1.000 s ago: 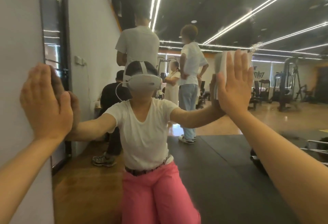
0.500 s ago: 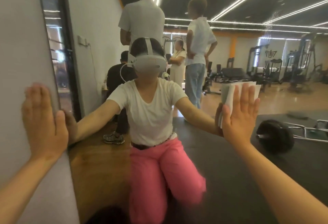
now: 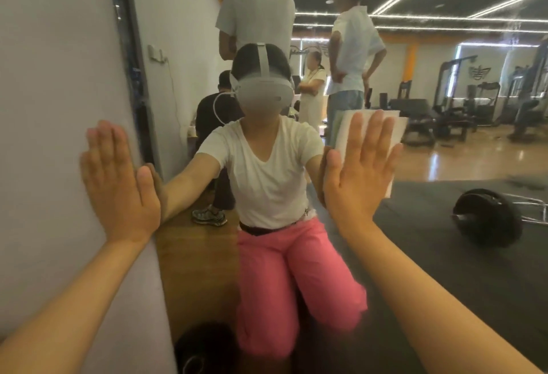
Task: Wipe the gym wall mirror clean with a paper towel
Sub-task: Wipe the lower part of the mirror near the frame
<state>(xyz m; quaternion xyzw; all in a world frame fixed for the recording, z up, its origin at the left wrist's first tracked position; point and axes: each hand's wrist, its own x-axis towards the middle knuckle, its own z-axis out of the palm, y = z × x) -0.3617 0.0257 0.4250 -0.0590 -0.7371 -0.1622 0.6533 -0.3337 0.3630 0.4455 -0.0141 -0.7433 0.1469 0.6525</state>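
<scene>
A person's two bare arms are reaching forward toward a large wall mirror (image 3: 444, 270), its smooth glass reflecting a gym. The right hand (image 3: 358, 178) is lying open and flat, fingers straight and slightly spread, pressing a folded white paper towel (image 3: 398, 130) against the glass at about chest height. The towel is showing soft, matte, squared edges above and to the right of the fingers; the palm is covering most of it, so its full shape is hard to make out. The left hand (image 3: 118, 184) is also open, fingers straight and together, resting flat on the plain matte pale wall (image 3: 53, 107) just beside the mirror's left edge, the thumb touching that edge. The glass is reflecting the person kneeling in a white T-shirt (image 3: 267, 172) and bright pink trousers (image 3: 284, 278), wearing a smooth grey headset (image 3: 264, 95). Behind, several blurred people are standing with their upper parts cut off by the top of the view. A round black barbell plate (image 3: 486, 216) is lying on a dark floor mat, and dim exercise machines are blurring together at the far right.
</scene>
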